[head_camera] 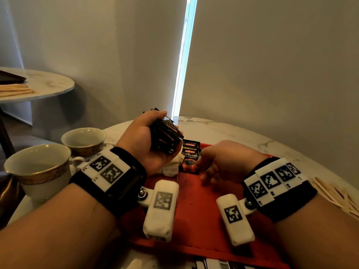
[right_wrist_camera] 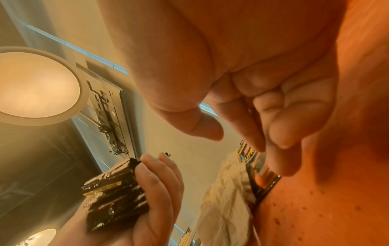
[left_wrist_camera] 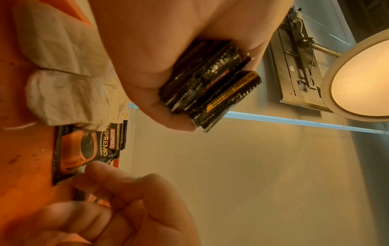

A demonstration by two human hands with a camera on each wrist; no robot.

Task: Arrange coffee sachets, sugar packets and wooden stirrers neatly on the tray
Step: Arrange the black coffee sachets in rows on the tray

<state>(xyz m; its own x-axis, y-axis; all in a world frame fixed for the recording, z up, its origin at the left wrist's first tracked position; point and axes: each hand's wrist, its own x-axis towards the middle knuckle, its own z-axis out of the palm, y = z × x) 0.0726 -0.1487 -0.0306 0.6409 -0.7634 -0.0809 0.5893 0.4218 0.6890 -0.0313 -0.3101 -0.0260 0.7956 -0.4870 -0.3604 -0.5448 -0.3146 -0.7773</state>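
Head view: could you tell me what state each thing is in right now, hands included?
Left hand: raised, its grip curled round a stack of coffee sachets.
Right hand: low over the tray, fingers loosely curled, holding nothing.
Tray: flat on the table, speckled with dark crumbs.
Laid sachets: flat, overlapping, printed side up.
Sugar packets: lying crumpled beside them.
Two cups: upright, seemingly empty.
Wooden stirrers: off the tray.

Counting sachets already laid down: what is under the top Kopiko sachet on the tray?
Under the top sachet lies another sachet, only its upper edge showing, on the red tray. Any more beneath are hidden.
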